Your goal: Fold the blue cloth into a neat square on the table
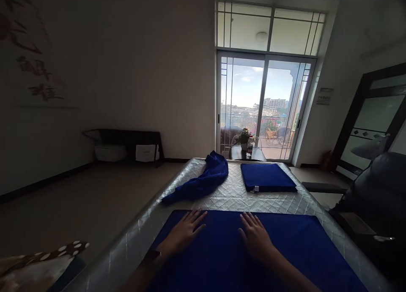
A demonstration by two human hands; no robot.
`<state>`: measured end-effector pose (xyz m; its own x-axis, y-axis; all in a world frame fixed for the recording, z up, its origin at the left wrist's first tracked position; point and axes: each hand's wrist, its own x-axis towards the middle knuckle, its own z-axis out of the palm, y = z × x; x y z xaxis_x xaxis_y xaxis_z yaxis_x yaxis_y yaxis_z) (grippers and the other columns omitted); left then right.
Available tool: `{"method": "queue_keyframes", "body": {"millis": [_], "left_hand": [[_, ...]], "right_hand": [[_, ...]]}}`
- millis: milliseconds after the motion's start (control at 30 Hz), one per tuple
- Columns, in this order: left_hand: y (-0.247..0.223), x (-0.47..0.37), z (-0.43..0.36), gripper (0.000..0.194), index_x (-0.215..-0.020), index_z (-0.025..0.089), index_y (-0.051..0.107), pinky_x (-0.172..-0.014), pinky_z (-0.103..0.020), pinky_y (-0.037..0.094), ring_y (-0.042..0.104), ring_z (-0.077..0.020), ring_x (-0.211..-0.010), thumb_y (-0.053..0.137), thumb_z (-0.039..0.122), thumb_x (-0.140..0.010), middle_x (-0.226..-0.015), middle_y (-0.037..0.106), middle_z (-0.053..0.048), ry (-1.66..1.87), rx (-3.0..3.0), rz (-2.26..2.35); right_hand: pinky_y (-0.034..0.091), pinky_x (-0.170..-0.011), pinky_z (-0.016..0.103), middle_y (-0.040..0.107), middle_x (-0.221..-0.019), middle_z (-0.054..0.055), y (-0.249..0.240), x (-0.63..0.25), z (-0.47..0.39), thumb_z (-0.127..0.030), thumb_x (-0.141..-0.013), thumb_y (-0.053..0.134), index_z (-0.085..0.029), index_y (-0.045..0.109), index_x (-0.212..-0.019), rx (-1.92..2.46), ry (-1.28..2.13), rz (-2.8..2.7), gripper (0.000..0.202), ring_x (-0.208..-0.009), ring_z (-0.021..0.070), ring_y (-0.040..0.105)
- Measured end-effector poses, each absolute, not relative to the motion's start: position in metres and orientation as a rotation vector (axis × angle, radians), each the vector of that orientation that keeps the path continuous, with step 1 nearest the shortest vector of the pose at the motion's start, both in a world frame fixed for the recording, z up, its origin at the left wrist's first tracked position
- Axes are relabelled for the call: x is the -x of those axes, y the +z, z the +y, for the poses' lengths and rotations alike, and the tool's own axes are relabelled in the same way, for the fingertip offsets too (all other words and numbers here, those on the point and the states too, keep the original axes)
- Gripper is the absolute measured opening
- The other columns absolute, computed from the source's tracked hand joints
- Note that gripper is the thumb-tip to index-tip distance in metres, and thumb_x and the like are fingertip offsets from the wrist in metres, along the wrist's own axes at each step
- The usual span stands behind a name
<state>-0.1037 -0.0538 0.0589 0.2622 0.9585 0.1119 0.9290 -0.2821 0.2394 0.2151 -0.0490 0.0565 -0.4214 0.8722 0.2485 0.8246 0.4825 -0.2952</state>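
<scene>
A blue cloth lies spread flat over the near part of a table with a silvery quilted cover. My left hand rests flat on its left side, fingers spread toward the far edge. On the right side, my right hand lies palm down with the fingers stretched out. Neither hand grips anything. Beyond them, a crumpled blue cloth lies at the left, and a neatly folded blue cloth with a small white tag sits at the right.
A black chair stands close along the right side. A polka-dot fabric is at the lower left. Past the table's far end are a small dark table with a potted plant and a glass sliding door.
</scene>
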Motion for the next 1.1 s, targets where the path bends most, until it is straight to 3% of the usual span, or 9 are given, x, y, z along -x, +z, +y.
{"method": "queue_keyframes", "body": {"millis": [167, 333, 400, 500, 600, 700, 833, 933, 1100], "left_hand": [[0.058, 0.114, -0.052, 0.058, -0.153, 0.035, 0.036, -0.124, -0.055, 0.025, 0.028, -0.0276, -0.153, 0.028, 0.059, -0.101, -0.164, 0.036, -0.004, 0.257, -2.404, 1.842], [0.06, 0.06, -0.042, 0.058, -0.149, 0.019, 0.047, -0.122, -0.049, 0.033, 0.038, -0.0276, -0.148, 0.032, 0.05, -0.102, -0.158, 0.046, -0.012, 0.307, -2.544, 1.901], [0.055, 0.015, -0.038, 0.056, -0.149, 0.019, 0.048, -0.121, -0.046, 0.035, 0.039, -0.0254, -0.147, 0.031, 0.047, -0.103, -0.157, 0.047, -0.011, 0.373, -2.646, 1.788], [0.045, -0.047, -0.032, 0.055, -0.151, 0.019, 0.044, -0.122, -0.05, 0.035, 0.037, -0.0257, -0.148, 0.025, 0.043, -0.105, -0.157, 0.046, -0.012, 0.456, -2.73, 1.633], [0.033, -0.075, -0.026, 0.059, -0.154, 0.018, 0.039, -0.124, -0.054, 0.03, 0.031, -0.0287, -0.151, 0.023, 0.045, -0.104, -0.159, 0.043, -0.016, 0.44, -2.678, 1.596], [0.021, -0.072, -0.018, 0.065, -0.157, 0.02, 0.032, -0.125, -0.051, 0.028, 0.025, -0.0296, -0.152, 0.023, 0.053, -0.101, -0.161, 0.036, -0.017, 0.381, -2.63, 1.551], [0.013, -0.045, -0.013, 0.064, -0.158, 0.03, 0.026, -0.121, -0.055, 0.034, 0.029, -0.0304, -0.149, 0.02, 0.057, -0.1, -0.161, 0.037, -0.013, 0.391, -2.645, 1.617], [0.021, -0.01, -0.019, 0.063, -0.157, 0.028, 0.033, -0.12, -0.054, 0.035, 0.032, -0.0313, -0.149, 0.025, 0.056, -0.1, -0.16, 0.04, -0.013, 0.347, -2.612, 1.731], [0.039, 0.078, -0.036, 0.064, -0.153, 0.018, 0.041, -0.125, -0.05, 0.026, 0.028, -0.0279, -0.151, 0.023, 0.05, -0.1, -0.161, 0.039, -0.013, 0.218, -2.366, 2.023]], "right_hand": [[0.019, -0.125, 0.051, 0.024, -0.164, 0.001, 0.047, -0.195, -0.047, -0.055, -0.099, 0.03, -0.03, 0.025, -0.159, 1.487, 0.344, -2.385, 0.065, -0.153, 0.0261, 0.02], [0.017, -0.125, 0.05, 0.026, -0.164, 0.007, 0.047, -0.213, -0.049, -0.055, -0.099, 0.029, -0.022, 0.03, -0.158, 1.496, 0.384, -2.329, 0.067, -0.153, 0.0269, 0.022], [0.018, -0.124, 0.05, 0.027, -0.163, 0.01, 0.047, -0.218, -0.049, -0.051, -0.099, 0.028, -0.019, 0.032, -0.157, 1.496, 0.382, -2.314, 0.066, -0.153, 0.0271, 0.023], [0.019, -0.124, 0.05, 0.027, -0.162, 0.013, 0.048, -0.224, -0.048, -0.039, -0.098, 0.033, -0.017, 0.031, -0.157, 1.469, 0.35, -2.33, 0.064, -0.153, 0.0274, 0.023], [0.021, -0.123, 0.048, 0.024, -0.162, 0.001, 0.048, -0.23, -0.047, -0.033, -0.094, 0.035, -0.032, 0.024, -0.158, 1.464, 0.293, -2.33, 0.065, -0.152, 0.0253, 0.024], [0.024, -0.121, 0.042, 0.022, -0.159, -0.012, 0.046, -0.235, -0.048, -0.038, -0.096, 0.031, -0.047, 0.016, -0.156, 1.494, 0.266, -2.282, 0.063, -0.15, 0.0197, 0.027], [0.026, -0.12, 0.038, 0.024, -0.158, -0.016, 0.045, -0.239, -0.047, -0.046, -0.097, 0.031, -0.051, 0.017, -0.154, 1.52, 0.261, -2.253, 0.06, -0.148, 0.0178, 0.031], [0.022, -0.122, 0.039, 0.028, -0.16, -0.011, 0.047, -0.255, -0.044, -0.05, -0.097, 0.03, -0.044, 0.024, -0.156, 1.544, 0.294, -2.242, 0.059, -0.15, 0.0207, 0.03], [0.015, -0.125, 0.041, 0.029, -0.164, 0.009, 0.052, -0.332, -0.036, -0.053, -0.097, 0.029, -0.018, 0.031, -0.157, 1.71, 0.314, -2.215, 0.069, -0.153, 0.0256, 0.024]]}}
